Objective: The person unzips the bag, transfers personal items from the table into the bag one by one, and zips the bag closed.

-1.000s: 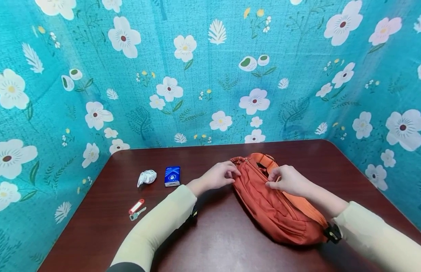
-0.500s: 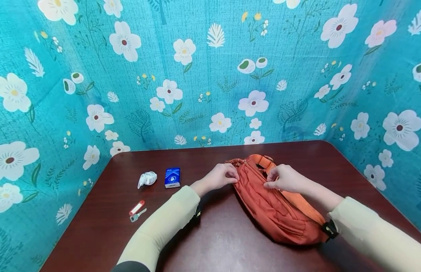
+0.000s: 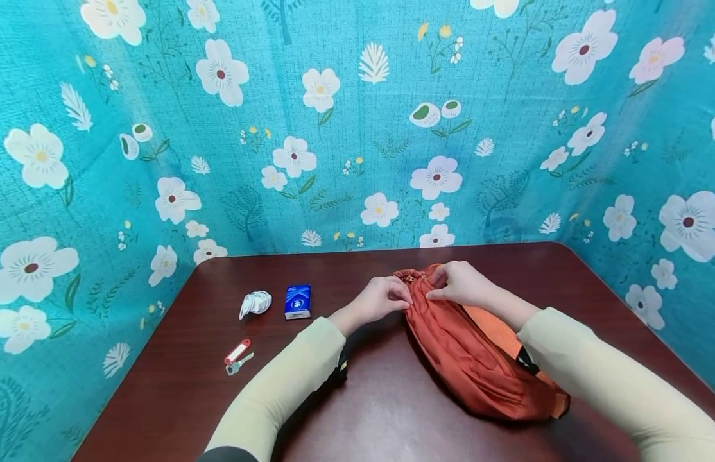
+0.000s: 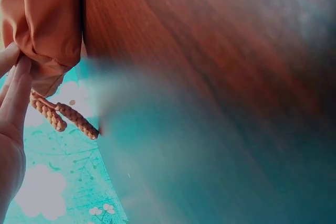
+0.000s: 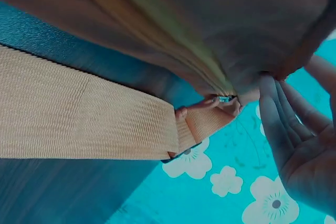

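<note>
An orange-red waist bag (image 3: pixel 467 359) lies slantwise on the table, its far end between my two hands. My left hand (image 3: pixel 380 300) pinches the cloth at the left of that end; in the left wrist view its fingertips (image 4: pixel 21 72) press into a fold, with braided cord pulls (image 4: pixel 76 119) hanging beside them. On the other side of the same end, my right hand (image 3: pixel 461 283) pinches the cloth near the zip line. In the right wrist view, the bag's webbing strap (image 5: pixel 89 108) runs below the bag, and the right fingertips (image 5: pixel 270 90) meet the cloth. What lies inside the bag is hidden.
Left of the bag are a blue packet (image 3: pixel 298 301), a coiled white cable (image 3: pixel 255 303), and a key (image 3: pixel 239 364) with a red tag (image 3: pixel 238 351). A flowered teal cloth (image 3: pixel 346 128) hangs around the back and sides of the brown table (image 3: pixel 369 410).
My right hand has slid left and away along the bag, closer to the left hand. The bag's near end has shifted slightly and its strap buckle is largely covered. The left hand holds its place.
</note>
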Demonstrator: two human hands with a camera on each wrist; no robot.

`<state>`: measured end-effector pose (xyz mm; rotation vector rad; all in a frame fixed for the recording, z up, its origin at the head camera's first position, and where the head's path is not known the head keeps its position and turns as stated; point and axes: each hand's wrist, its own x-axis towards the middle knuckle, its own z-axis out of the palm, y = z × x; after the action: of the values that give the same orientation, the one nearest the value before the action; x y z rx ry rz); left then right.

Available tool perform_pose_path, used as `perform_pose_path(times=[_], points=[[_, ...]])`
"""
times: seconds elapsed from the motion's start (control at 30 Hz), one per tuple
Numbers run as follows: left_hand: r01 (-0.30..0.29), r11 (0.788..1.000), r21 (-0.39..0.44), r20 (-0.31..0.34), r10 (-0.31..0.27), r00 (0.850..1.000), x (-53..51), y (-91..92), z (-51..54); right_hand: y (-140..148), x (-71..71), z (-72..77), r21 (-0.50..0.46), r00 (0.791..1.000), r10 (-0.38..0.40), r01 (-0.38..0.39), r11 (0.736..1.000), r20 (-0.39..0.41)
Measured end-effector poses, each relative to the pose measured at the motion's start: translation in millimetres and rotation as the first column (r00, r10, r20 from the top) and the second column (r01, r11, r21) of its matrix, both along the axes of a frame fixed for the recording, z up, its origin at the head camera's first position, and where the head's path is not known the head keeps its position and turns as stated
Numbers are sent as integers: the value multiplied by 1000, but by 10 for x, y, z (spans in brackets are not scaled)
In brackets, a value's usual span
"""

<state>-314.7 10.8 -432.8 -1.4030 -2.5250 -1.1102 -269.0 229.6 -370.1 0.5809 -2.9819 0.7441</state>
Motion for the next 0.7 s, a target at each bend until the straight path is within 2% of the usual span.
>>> perform_pose_path(times=[0.13, 0.27, 0.37, 0.43, 0.5, 0.7], points=[[-10, 1000, 17, 27, 10, 1000, 18, 2, 15, -36, -42, -86, 4, 1000, -21, 21, 1000, 19], [1, 999, 36, 49, -3, 999, 19, -1, 21, -64, -62, -149, 20, 994, -111, 111, 994, 8], [7, 999, 52, 46, -9, 999, 10, -3, 19, -90, -86, -158, 59, 984, -180, 180, 982, -14], [10, 998, 62, 40, -13, 999, -2, -1, 16, -102, -111, -154, 81, 980, -200, 201, 976, -25], [10, 998, 67, 42, -13, 999, -9, 2, 11, -106, -138, -157, 94, 979, -199, 201, 975, -29], [12, 999, 52, 48, -14, 999, -18, 13, -26, -80, -200, -224, 97, 994, -107, 108, 989, -17]])
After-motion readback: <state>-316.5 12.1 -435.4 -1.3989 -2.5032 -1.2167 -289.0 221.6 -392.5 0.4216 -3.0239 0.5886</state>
